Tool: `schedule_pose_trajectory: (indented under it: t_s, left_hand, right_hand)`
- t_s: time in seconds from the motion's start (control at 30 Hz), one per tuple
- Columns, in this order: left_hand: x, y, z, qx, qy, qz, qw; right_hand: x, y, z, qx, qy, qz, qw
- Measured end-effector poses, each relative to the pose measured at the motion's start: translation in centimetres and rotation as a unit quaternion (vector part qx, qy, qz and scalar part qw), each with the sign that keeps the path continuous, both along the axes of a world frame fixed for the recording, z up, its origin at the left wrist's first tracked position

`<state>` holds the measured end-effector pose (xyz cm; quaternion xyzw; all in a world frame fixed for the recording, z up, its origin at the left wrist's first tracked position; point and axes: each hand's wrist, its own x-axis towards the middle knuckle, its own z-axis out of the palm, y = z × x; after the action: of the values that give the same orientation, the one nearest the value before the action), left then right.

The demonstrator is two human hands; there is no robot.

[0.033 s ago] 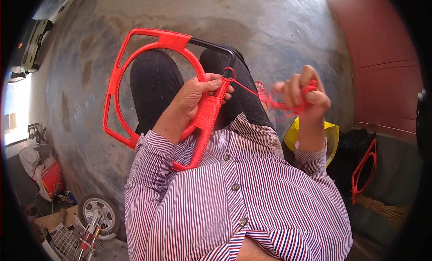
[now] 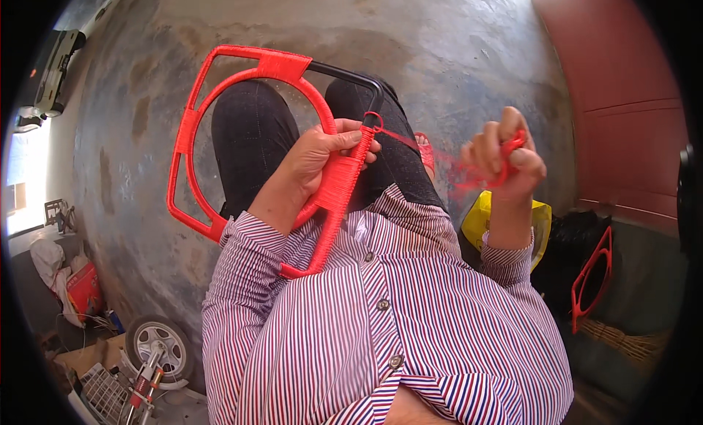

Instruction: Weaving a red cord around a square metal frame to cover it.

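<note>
A metal frame with a round ring inside it, mostly wrapped in red cord (image 2: 284, 66), lies tilted over my lap. One bar at its far right corner (image 2: 344, 75) is bare and black. My left hand (image 2: 322, 153) is closed around the wrapped right bar, thumb on top, just below where the wrapping ends. From a loose loop (image 2: 374, 120) around that bar, red cord runs right toward my right hand (image 2: 507, 150). That hand is raised off the frame, fingers curled around a small bundle of the cord (image 2: 514, 142); the stretch between is blurred.
A yellow bag (image 2: 477, 218) and a black bag (image 2: 575, 238) stand at my right, near another red ringed frame (image 2: 592, 278) and a bundle of straw (image 2: 622, 338). A wheel (image 2: 160, 350) and a red bag (image 2: 86, 289) are at lower left. A red panel (image 2: 615, 95) rises at far right.
My right hand has shifted slightly right with the cord bundle, and the cord near the loop has swung. My left hand and the frame stay where they were.
</note>
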<state>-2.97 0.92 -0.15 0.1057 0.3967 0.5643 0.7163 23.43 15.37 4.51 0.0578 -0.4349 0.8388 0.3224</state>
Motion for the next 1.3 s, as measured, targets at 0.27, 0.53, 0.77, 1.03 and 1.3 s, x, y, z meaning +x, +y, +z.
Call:
schedule_pose_trajectory:
  t_s: [0.27, 0.53, 0.77, 1.03, 1.3]
  left_hand:
    - [0.1, 0.1, -0.2, -0.001, 0.022, -0.002, 1.000]
    - [0.2, 0.1, -0.1, 0.009, 0.013, 0.011, 1.000]
    - [-0.1, 0.2, -0.2, 0.005, -0.008, 0.008, 1.000]
    - [0.1, 0.1, -0.9, -0.003, -0.012, 0.053, 0.999]
    - [0.1, 0.1, -1.5, -0.004, -0.016, 0.065, 0.998]
  right_hand:
    - [-3.2, -2.4, -3.0, -0.177, -0.293, -0.217, 0.914]
    - [-6.3, -4.2, -2.6, -0.062, -0.391, -0.095, 0.914]
    - [-5.6, -5.5, -1.2, -0.032, -0.361, -0.092, 0.928]
    - [5.2, 5.7, 0.3, -0.102, -0.264, -0.399, 0.872]
    - [4.5, 3.0, -1.1, -0.126, -0.180, -0.271, 0.937]
